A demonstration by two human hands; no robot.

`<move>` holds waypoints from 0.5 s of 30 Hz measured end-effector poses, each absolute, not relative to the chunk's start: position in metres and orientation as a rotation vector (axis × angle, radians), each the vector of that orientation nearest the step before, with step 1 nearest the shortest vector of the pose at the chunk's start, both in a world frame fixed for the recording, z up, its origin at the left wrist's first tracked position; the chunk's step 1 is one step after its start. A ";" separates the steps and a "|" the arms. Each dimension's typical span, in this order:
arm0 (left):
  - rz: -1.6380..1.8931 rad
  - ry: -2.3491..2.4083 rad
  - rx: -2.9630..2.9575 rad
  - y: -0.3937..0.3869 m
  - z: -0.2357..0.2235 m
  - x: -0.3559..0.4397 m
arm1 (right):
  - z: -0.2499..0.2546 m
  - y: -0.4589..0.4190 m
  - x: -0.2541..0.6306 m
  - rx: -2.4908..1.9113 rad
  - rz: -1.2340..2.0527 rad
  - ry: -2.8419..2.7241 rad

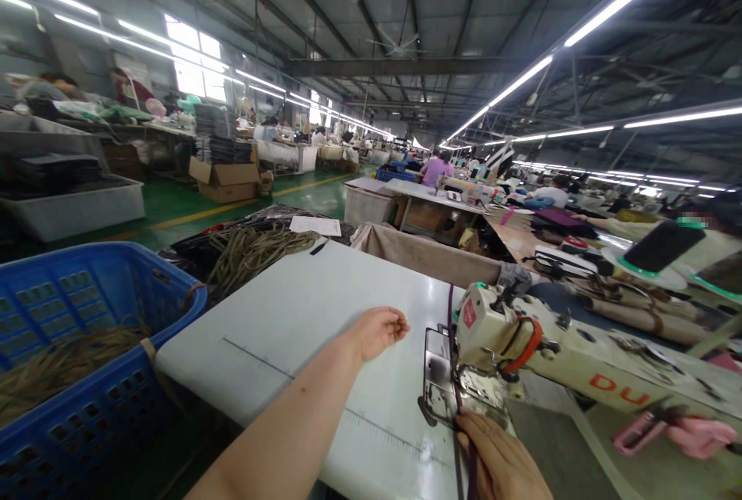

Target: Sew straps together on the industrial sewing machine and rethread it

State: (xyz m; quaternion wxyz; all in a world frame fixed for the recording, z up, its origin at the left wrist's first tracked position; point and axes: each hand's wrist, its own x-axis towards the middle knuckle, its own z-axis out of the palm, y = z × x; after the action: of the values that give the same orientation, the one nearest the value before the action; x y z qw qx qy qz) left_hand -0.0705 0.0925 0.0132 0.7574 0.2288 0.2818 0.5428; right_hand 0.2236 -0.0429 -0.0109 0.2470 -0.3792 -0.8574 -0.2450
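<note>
The bare right hand [499,457] should guide the narrow dark-purple fabric strip [450,301] straight, though whether it pinches one cannot tell, while the bare left hand [382,332], loosely curled, holds nothing.

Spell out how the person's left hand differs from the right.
The left hand is over the white tabletop, while the right hand is nearer the body, beside the sewing machine.
The left hand's fingers curl loosely with nothing visible in them; the right hand's fingers are at the dark purple strip.
The left hand shows with much of its forearm, the right hand without.
Both are bare.
</note>
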 end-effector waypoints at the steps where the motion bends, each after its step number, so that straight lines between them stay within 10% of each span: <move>1: 1.185 0.614 0.499 0.093 0.013 -0.070 | -0.012 -0.042 0.225 -1.024 -0.673 -2.337; 15: 1.182 0.620 0.523 0.097 0.008 -0.071 | -0.015 -0.035 0.230 -0.980 -0.471 -2.296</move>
State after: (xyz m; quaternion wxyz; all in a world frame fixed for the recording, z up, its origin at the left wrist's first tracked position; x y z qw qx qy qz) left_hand -0.0705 0.0973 0.0083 0.7539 0.2398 0.2843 0.5416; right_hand 0.2302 -0.0352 -0.0151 0.2962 -0.3683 -0.8633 -0.1772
